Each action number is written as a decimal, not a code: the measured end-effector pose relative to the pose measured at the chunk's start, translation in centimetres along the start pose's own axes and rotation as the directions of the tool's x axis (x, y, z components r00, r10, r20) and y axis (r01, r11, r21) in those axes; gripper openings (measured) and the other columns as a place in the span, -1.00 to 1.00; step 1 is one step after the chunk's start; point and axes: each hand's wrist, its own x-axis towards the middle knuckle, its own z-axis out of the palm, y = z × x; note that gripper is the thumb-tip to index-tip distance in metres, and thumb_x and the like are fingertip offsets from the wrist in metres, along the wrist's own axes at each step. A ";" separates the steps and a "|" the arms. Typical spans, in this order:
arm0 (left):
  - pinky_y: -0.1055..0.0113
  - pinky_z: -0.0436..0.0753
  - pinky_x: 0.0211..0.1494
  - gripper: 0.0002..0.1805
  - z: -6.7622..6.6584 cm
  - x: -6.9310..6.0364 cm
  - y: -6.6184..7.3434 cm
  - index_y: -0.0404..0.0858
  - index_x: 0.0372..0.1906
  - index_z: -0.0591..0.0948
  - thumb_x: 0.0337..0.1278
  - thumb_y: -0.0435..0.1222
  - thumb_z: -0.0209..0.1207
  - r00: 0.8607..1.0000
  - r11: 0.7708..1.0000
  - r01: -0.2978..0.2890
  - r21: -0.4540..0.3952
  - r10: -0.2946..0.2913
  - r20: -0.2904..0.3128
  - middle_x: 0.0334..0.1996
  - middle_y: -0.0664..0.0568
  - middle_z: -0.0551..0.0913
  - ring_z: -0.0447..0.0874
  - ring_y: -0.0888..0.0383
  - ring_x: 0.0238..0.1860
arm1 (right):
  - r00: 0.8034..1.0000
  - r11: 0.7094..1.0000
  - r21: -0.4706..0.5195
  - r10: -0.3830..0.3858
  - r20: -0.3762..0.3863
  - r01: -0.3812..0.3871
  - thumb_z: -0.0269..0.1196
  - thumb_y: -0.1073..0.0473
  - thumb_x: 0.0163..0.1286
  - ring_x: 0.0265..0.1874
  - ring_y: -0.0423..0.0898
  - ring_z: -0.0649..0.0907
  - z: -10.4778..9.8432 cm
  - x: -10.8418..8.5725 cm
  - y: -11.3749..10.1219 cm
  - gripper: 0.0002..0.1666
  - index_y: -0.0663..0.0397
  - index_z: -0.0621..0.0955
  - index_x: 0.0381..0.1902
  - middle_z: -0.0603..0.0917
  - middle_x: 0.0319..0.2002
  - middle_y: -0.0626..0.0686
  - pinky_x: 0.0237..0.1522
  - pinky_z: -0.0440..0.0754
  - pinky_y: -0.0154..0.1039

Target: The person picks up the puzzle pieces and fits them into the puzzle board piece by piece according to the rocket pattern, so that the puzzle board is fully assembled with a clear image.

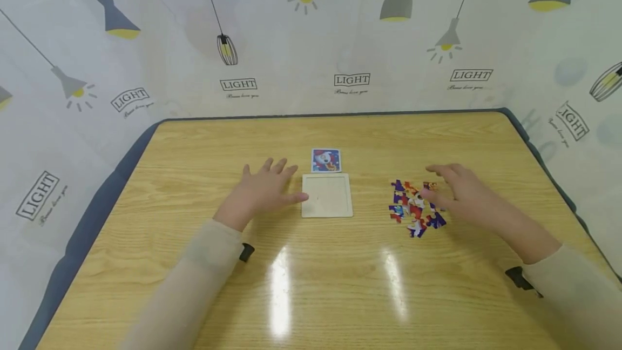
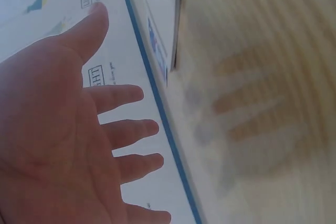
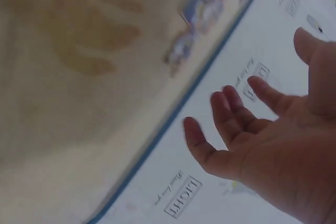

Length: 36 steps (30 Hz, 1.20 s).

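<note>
Left hand (image 1: 262,190) is hovering spread beside the tray (image 1: 326,199), picture card (image 1: 326,160) lying between tray and far edge of worktop (image 1: 335,285). Right hand (image 1: 466,193) is reaching, loosely spread, over puzzle pieces (image 1: 415,211) lying towards right edge, contact being unclear.

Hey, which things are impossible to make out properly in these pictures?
Head view: some puzzle pieces, partly hidden by the right hand.
Head view: picture card, too small for fine detail.
Left wrist view: tray, cut off by the top edge.
Right wrist view: puzzle pieces' outlines and number, blurred.
</note>
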 end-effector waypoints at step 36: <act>-0.66 -0.12 0.57 0.21 2.0 1.6 1.1 0.14 0.76 -0.02 0.17 0.38 0.34 0.992 0.988 0.059 -0.143 -0.041 0.121 0.78 -0.07 -0.28 -0.33 -0.30 0.77 | 0.996 0.996 -0.010 0.083 0.008 -0.083 0.38 -0.06 0.49 -0.52 -0.15 0.44 3.6 0.0 -1.7 -0.65 0.15 0.72 -0.17 0.59 -0.46 -0.04 -0.44 0.35 -0.28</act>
